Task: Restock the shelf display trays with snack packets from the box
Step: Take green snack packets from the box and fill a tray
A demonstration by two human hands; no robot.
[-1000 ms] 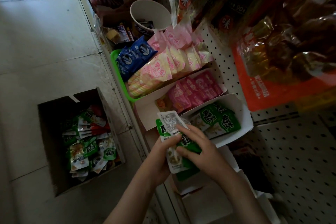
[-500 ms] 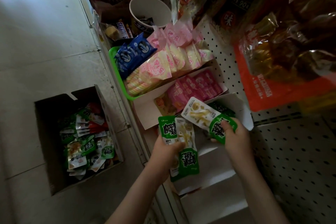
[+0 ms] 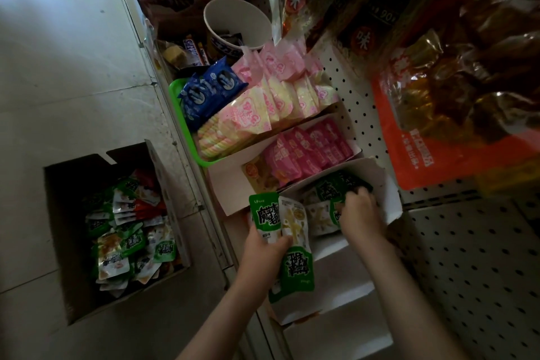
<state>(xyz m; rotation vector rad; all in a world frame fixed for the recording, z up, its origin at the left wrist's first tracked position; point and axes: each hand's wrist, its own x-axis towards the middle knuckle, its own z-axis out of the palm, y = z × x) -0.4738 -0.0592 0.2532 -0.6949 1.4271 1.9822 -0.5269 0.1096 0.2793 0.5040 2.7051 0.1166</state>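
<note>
My left hand (image 3: 264, 250) is closed around a small stack of green-and-white snack packets (image 3: 295, 257), held over the shelf's front edge. My right hand (image 3: 361, 212) reaches into the white cardboard display tray (image 3: 390, 199) and presses a green packet (image 3: 334, 215) down among the green packets lying there. Its fingers curl over that packet. The open cardboard box (image 3: 67, 237) stands on the floor at the left, holding several loose green, white and red packets (image 3: 131, 231).
A second white tray with pink packets (image 3: 309, 149) sits behind the first. Beyond it stand a green tray (image 3: 178, 102) of blue and pink packs and a paper tub (image 3: 236, 23). Large bags (image 3: 455, 96) hang from the pegboard at the right. More white trays (image 3: 336, 336) lie nearer me.
My right hand took one packet off the stack and carried it right and back into the white tray. My left hand kept the rest of the stack and stayed nearly still.
</note>
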